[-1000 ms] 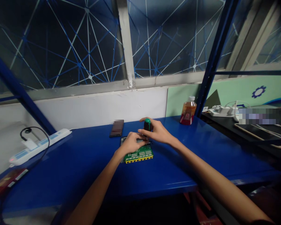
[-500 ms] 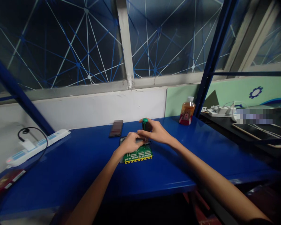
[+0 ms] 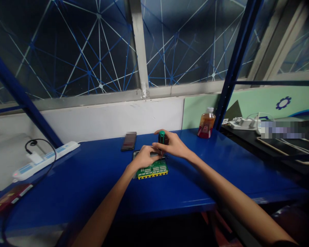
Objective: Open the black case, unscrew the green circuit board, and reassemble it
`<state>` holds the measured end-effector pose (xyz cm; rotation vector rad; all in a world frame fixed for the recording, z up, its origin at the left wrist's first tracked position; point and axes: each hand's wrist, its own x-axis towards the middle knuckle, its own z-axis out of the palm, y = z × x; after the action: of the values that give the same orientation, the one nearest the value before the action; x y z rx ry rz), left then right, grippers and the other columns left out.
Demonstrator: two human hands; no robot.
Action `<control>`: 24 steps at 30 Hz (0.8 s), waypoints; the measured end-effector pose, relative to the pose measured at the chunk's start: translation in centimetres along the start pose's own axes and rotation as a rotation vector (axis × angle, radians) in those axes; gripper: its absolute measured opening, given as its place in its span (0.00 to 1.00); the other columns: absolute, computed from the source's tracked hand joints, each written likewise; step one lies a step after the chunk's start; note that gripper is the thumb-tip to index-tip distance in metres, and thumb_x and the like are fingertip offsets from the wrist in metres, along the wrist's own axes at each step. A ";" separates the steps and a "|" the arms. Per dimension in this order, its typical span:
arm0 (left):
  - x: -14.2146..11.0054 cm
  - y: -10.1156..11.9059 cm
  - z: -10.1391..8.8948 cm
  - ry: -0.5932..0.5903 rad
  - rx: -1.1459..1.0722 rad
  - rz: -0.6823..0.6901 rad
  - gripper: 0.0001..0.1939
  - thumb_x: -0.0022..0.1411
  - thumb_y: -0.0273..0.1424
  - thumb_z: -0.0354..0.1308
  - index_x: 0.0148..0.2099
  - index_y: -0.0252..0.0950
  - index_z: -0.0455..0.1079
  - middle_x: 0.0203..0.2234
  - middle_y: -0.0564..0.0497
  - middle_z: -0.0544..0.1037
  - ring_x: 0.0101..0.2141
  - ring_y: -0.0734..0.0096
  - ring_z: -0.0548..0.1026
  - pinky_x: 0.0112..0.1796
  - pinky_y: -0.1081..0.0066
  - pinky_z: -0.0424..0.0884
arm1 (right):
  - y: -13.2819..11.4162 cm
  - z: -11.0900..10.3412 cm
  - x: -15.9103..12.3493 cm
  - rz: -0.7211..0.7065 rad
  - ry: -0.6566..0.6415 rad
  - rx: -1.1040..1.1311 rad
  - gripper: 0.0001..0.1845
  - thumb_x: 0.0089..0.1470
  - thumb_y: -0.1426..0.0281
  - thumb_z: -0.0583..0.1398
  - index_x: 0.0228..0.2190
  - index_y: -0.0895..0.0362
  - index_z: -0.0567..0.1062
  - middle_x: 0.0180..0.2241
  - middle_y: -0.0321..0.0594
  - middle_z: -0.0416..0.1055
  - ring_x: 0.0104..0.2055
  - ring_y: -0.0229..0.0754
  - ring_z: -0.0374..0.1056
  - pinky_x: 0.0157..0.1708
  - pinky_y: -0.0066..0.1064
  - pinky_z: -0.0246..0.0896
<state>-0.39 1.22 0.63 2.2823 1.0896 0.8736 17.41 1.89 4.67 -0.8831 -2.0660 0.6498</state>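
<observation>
A green circuit board (image 3: 154, 169) with a yellow front edge lies on the blue table (image 3: 79, 185). My left hand (image 3: 143, 157) rests on the board's back left part with its fingers curled down on it. My right hand (image 3: 173, 144) is closed round a screwdriver (image 3: 161, 136) with a black and green handle, held upright over the back of the board. The screwdriver's tip is hidden behind my fingers.
A dark phone (image 3: 129, 141) lies just behind the board. An orange drink bottle (image 3: 206, 123) stands at the back right by a blue post (image 3: 234, 61). A white power strip (image 3: 45, 160) with a black cable lies at the left. A black bench (image 3: 273, 140) with chargers is at the right.
Both hands stay on the board and the screwdriver; the handle shifts only slightly. The view has tilted a little.
</observation>
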 end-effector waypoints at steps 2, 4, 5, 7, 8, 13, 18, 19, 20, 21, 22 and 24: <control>0.0 -0.1 0.1 0.027 0.007 -0.015 0.08 0.56 0.31 0.61 0.37 0.37 0.79 0.35 0.48 0.82 0.39 0.62 0.78 0.42 0.69 0.70 | 0.1 0.0 0.0 0.014 -0.004 0.025 0.23 0.52 0.56 0.60 0.45 0.55 0.68 0.24 0.33 0.67 0.22 0.35 0.63 0.22 0.29 0.55; 0.1 -0.2 0.2 0.043 0.004 -0.022 0.08 0.55 0.32 0.62 0.37 0.36 0.79 0.34 0.48 0.82 0.38 0.62 0.78 0.42 0.69 0.70 | 0.1 0.0 0.0 0.026 -0.004 0.042 0.23 0.52 0.56 0.59 0.46 0.56 0.68 0.25 0.35 0.68 0.21 0.36 0.64 0.22 0.29 0.55; 0.1 -0.2 0.2 0.038 0.001 -0.021 0.08 0.55 0.32 0.62 0.37 0.36 0.79 0.34 0.48 0.82 0.39 0.62 0.78 0.43 0.69 0.70 | 0.1 0.0 0.0 0.030 -0.007 0.048 0.23 0.52 0.56 0.59 0.46 0.56 0.67 0.24 0.35 0.69 0.21 0.36 0.64 0.21 0.29 0.56; 0.0 -0.3 0.1 0.008 -0.005 -0.007 0.08 0.56 0.32 0.61 0.38 0.36 0.79 0.35 0.48 0.82 0.40 0.63 0.78 0.44 0.68 0.70 | 0.0 0.0 -0.1 0.032 -0.012 0.057 0.23 0.53 0.56 0.59 0.46 0.56 0.67 0.24 0.35 0.69 0.21 0.37 0.65 0.21 0.30 0.56; 0.0 -0.3 0.1 -0.008 -0.006 0.002 0.08 0.57 0.31 0.60 0.39 0.36 0.78 0.36 0.48 0.82 0.40 0.63 0.78 0.45 0.68 0.69 | 0.0 0.0 -0.1 0.031 -0.013 0.057 0.22 0.53 0.56 0.59 0.46 0.56 0.68 0.24 0.35 0.69 0.21 0.37 0.65 0.21 0.30 0.57; 0.0 -0.2 0.1 0.002 0.005 -0.012 0.08 0.57 0.29 0.60 0.38 0.34 0.79 0.35 0.46 0.82 0.39 0.62 0.78 0.43 0.68 0.70 | -0.1 0.1 -0.1 0.019 0.006 0.027 0.22 0.51 0.58 0.61 0.44 0.56 0.69 0.25 0.36 0.69 0.22 0.37 0.65 0.22 0.30 0.56; 0.0 -0.1 0.0 0.014 0.008 -0.014 0.09 0.56 0.31 0.62 0.38 0.34 0.79 0.34 0.48 0.82 0.36 0.62 0.78 0.40 0.68 0.70 | 0.2 0.3 0.0 0.004 -0.021 0.016 0.21 0.52 0.56 0.60 0.43 0.56 0.68 0.26 0.36 0.70 0.22 0.36 0.65 0.21 0.29 0.55; 0.0 -0.1 -0.1 0.006 0.008 -0.002 0.09 0.56 0.30 0.61 0.38 0.34 0.79 0.35 0.47 0.82 0.37 0.63 0.78 0.41 0.68 0.70 | 0.3 0.3 -0.1 0.001 -0.025 0.017 0.20 0.52 0.56 0.60 0.42 0.56 0.68 0.26 0.36 0.71 0.22 0.36 0.66 0.21 0.29 0.55; 0.0 -0.1 -0.2 -0.003 0.009 0.008 0.09 0.56 0.30 0.60 0.39 0.34 0.79 0.35 0.47 0.82 0.37 0.63 0.78 0.41 0.68 0.70 | 0.3 0.4 -0.1 -0.002 -0.032 0.023 0.20 0.52 0.56 0.59 0.42 0.56 0.68 0.26 0.37 0.71 0.22 0.37 0.66 0.22 0.29 0.55; 0.0 -0.2 -0.2 -0.012 0.012 0.014 0.10 0.57 0.29 0.59 0.39 0.35 0.79 0.36 0.47 0.82 0.37 0.63 0.78 0.42 0.68 0.70 | 0.3 0.4 -0.1 -0.001 -0.039 0.031 0.20 0.53 0.56 0.59 0.41 0.56 0.68 0.26 0.37 0.71 0.22 0.37 0.66 0.22 0.29 0.55; 0.0 -0.2 -0.3 -0.020 0.015 0.014 0.10 0.57 0.29 0.58 0.40 0.35 0.79 0.37 0.47 0.82 0.38 0.63 0.78 0.42 0.69 0.70 | 0.3 0.4 -0.1 0.005 -0.047 0.041 0.20 0.53 0.56 0.59 0.42 0.56 0.68 0.26 0.37 0.71 0.22 0.37 0.66 0.22 0.29 0.55; 0.0 -0.2 -0.3 -0.031 0.014 0.004 0.11 0.58 0.29 0.58 0.41 0.35 0.79 0.37 0.48 0.82 0.39 0.63 0.78 0.42 0.68 0.70 | 0.2 0.4 -0.1 0.021 -0.056 0.046 0.22 0.53 0.56 0.58 0.44 0.56 0.67 0.26 0.37 0.71 0.22 0.36 0.66 0.22 0.29 0.55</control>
<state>-0.71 1.36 0.73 2.3031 1.0810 0.8314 17.21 1.92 4.24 -0.8706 -2.0854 0.7383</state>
